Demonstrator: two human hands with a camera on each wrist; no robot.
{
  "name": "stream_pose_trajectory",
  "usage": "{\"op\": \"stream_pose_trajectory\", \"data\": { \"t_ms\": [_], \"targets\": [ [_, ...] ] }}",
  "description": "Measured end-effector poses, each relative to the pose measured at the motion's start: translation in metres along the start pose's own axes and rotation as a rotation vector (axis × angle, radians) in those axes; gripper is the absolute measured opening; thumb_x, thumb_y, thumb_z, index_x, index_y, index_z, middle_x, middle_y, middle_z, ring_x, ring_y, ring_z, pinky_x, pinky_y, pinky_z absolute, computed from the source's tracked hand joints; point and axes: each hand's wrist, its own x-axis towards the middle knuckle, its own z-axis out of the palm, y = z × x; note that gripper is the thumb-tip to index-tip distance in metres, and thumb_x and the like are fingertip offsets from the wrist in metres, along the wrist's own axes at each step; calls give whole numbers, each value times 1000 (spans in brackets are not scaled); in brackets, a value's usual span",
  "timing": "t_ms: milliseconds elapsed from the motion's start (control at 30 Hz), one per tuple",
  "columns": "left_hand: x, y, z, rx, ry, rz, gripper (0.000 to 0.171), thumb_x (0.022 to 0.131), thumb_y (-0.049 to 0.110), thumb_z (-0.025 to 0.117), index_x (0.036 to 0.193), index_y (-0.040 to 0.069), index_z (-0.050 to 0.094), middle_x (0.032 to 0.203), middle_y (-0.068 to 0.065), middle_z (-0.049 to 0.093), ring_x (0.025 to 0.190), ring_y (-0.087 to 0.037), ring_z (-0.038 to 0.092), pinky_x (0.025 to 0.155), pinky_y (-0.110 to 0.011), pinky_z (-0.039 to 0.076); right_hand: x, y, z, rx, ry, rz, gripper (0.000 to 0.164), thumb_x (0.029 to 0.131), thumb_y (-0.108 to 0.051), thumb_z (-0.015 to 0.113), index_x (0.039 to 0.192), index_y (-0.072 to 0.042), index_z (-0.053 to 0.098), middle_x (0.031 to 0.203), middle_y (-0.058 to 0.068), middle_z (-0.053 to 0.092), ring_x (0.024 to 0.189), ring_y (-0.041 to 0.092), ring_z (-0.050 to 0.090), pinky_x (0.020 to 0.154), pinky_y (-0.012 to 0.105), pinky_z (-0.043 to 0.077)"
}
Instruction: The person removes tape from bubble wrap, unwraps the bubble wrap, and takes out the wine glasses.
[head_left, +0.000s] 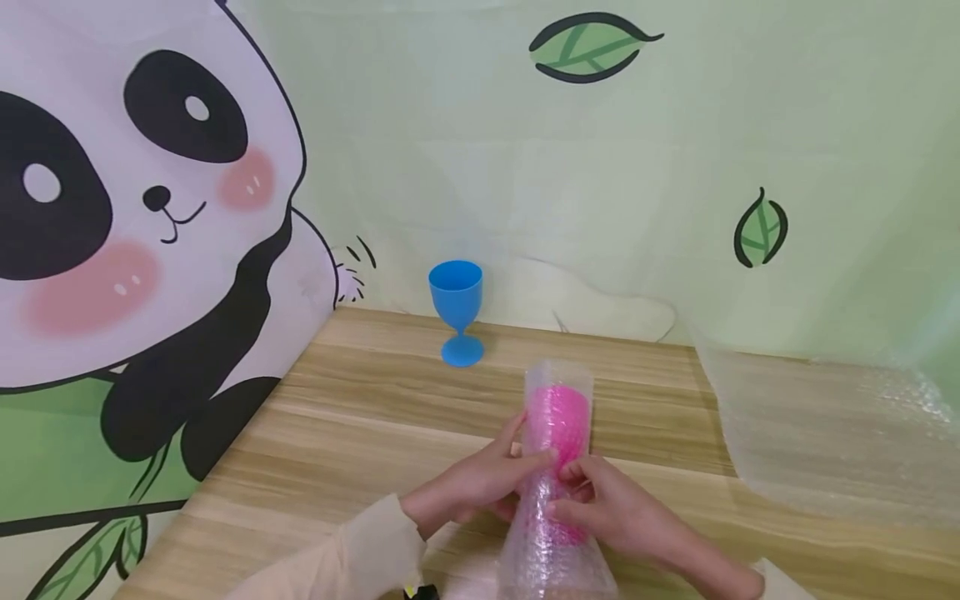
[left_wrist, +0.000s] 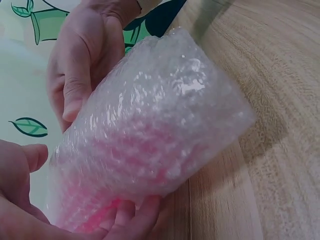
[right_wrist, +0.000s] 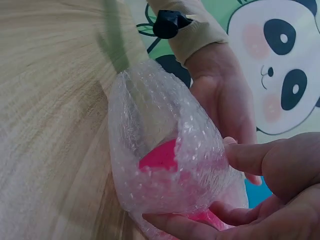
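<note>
A pink cup (head_left: 566, 412) is wrapped in a sleeve of clear bubble wrap (head_left: 540, 554), which blurs its outline. The bundle is held over the table, long side pointing away from me. My left hand (head_left: 487, 477) holds it from the left, thumb across the front and other fingers partly hidden behind. On the other side, my right hand (head_left: 618, 504) grips the wrap with thumb and curled fingers at the middle. In the right wrist view, the near end of the wrap (right_wrist: 150, 100) gapes and a pink edge (right_wrist: 162, 156) shows inside.
Farther back stands a blue goblet (head_left: 457, 300), upright near the wall. A loose sheet of bubble wrap (head_left: 825, 433) lies on the right of the wooden table (head_left: 360, 408). A panda-print backdrop (head_left: 465, 167) rises behind. A small black object (head_left: 422, 592) shows at the bottom edge.
</note>
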Motion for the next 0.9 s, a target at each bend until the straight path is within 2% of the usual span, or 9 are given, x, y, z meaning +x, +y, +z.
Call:
{"op": "stream_pose_trajectory", "data": {
  "t_ms": [100, 233, 333, 400, 467, 667, 800, 900],
  "targets": [
    [-1, 1, 0, -1, -19, 4, 87, 104, 32, 58, 167, 21, -2, 119, -20, 65, 103, -38, 70, 78, -58, 60, -1, 3, -3, 57, -29, 31, 45, 96, -14, 73, 126, 13, 54, 113, 14, 63, 103, 27, 62, 81, 33, 59],
    [1, 2, 0, -5, -34, 14, 76, 108, 41, 48, 167, 26, 3, 124, -22, 60, 105, -39, 65, 80, -62, 58, -2, 7, -7, 109, -55, 56, 43, 96, -13, 73, 126, 11, 56, 111, 13, 63, 103, 26, 61, 82, 32, 58],
    [1, 3, 1, -19, -27, 8, 70, 109, 36, 45, 167, 28, 7, 121, -22, 62, 104, -37, 64, 80, -61, 58, -2, 9, -8, 147, -64, 74, 44, 96, -13, 73, 127, 12, 55, 112, 14, 63, 104, 26, 60, 85, 33, 58],
    [0, 3, 1, -27, -15, 4, 74, 106, 23, 48, 167, 26, 7, 109, -21, 66, 100, -34, 66, 79, -59, 59, -3, 10, -9, 179, -75, 80, 45, 97, -13, 73, 128, 12, 54, 115, 15, 63, 107, 27, 60, 88, 36, 57],
    [-1, 2, 1, -33, -11, 8, 83, 100, 11, 52, 167, 25, 6, 105, -19, 68, 97, -32, 67, 77, -57, 59, -4, 10, -9, 203, -80, 86, 45, 97, -12, 72, 129, 13, 53, 118, 15, 63, 110, 28, 60, 91, 39, 57],
    [0, 2, 0, -3, -24, 36, 86, 99, 7, 54, 167, 25, 4, 111, -19, 67, 89, -29, 69, 69, -51, 62, -5, 6, -7, 223, -65, 115, 42, 100, -14, 66, 132, 11, 53, 121, 15, 63, 111, 27, 62, 93, 43, 57],
    [0, 0, 4, 44, 34, 61, 84, 100, 2, 55, 167, 20, 8, 113, -21, 67, 75, -25, 69, 58, -42, 61, -4, 4, -3, 200, -23, 139, 37, 103, -21, 62, 126, 7, 57, 116, 13, 63, 103, 25, 64, 88, 41, 58],
    [1, -2, 7, 90, 87, 79, 83, 101, 2, 58, 167, 19, 11, 107, -19, 68, 70, -23, 68, 53, -38, 60, -2, 3, -1, 146, 21, 139, 36, 100, -23, 68, 118, 7, 58, 109, 11, 65, 96, 22, 63, 81, 37, 58]
  ]
}}
